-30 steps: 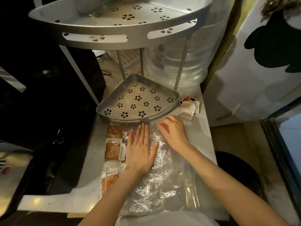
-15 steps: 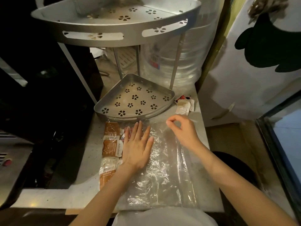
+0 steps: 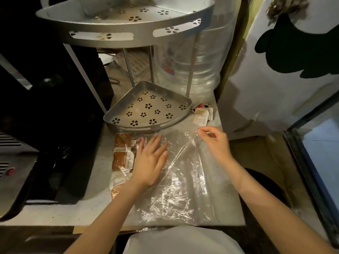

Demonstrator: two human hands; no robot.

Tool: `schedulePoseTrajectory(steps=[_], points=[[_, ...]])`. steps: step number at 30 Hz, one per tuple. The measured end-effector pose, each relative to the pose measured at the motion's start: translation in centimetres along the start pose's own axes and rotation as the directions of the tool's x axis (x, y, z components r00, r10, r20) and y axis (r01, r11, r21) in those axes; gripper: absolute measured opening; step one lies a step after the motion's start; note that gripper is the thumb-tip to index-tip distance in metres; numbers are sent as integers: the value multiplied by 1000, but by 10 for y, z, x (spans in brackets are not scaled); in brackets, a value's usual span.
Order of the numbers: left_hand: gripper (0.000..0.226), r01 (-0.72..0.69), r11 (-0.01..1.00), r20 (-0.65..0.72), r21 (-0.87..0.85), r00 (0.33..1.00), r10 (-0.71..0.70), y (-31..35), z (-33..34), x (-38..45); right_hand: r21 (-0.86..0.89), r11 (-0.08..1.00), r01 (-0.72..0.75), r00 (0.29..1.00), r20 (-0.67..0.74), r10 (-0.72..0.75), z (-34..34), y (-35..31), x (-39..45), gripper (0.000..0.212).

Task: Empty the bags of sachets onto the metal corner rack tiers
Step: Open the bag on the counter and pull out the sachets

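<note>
A clear plastic bag (image 3: 176,189) lies flat on the stone counter in front of me. My left hand (image 3: 149,162) presses flat on its left part, fingers straight. My right hand (image 3: 213,142) pinches the bag's far right corner and lifts it a little. Brown and white sachets (image 3: 122,156) lie in a row just left of my left hand. The metal corner rack has a low tier (image 3: 146,109) with flower-shaped holes right behind the bag and an upper tier (image 3: 128,21) above it.
More small sachets (image 3: 201,114) lie on the counter right of the low tier. A large clear water jug (image 3: 192,61) stands behind the rack. A dark appliance (image 3: 45,107) fills the left side. The counter's edge (image 3: 236,180) drops off at the right.
My right hand has gone from lying on the bag to pinching its far right corner and pulling it up and to the right. My left hand stays flat on the bag.
</note>
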State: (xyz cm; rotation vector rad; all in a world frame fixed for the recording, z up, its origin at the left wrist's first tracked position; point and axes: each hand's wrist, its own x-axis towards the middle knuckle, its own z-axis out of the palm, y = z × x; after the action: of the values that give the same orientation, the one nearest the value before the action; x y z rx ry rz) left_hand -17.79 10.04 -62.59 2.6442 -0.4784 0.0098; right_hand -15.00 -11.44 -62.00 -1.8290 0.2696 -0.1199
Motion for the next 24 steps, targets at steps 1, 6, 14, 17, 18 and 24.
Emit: schedulePoseTrajectory(steps=[1, 6, 14, 17, 18, 24], points=[[71, -37, 999, -10, -5, 999, 37, 4, -3, -7, 22, 1000, -12, 1000, -9, 13, 1, -1, -2, 5], [68, -101, 993, 102, 56, 990, 95, 18, 7, -55, 130, 986, -102, 995, -3, 103, 5, -6, -11, 11], [54, -55, 970, 90, 237, 995, 35, 21, 31, -69, 173, 965, -196, 980, 10, 197, 19, -21, -67, 39], [54, -43, 974, 109, 224, 994, 19, 20, 36, -71, -6, 972, -233, 967, 109, 232, 31, -21, -91, 33], [55, -44, 976, 126, 212, 992, 17, 20, 37, -72, -130, 967, -221, 959, 152, 240, 35, -20, -94, 42], [61, -78, 973, 185, 216, 982, 38, 19, 42, -75, -506, 861, -60, 960, 208, 189, 49, -19, -96, 34]])
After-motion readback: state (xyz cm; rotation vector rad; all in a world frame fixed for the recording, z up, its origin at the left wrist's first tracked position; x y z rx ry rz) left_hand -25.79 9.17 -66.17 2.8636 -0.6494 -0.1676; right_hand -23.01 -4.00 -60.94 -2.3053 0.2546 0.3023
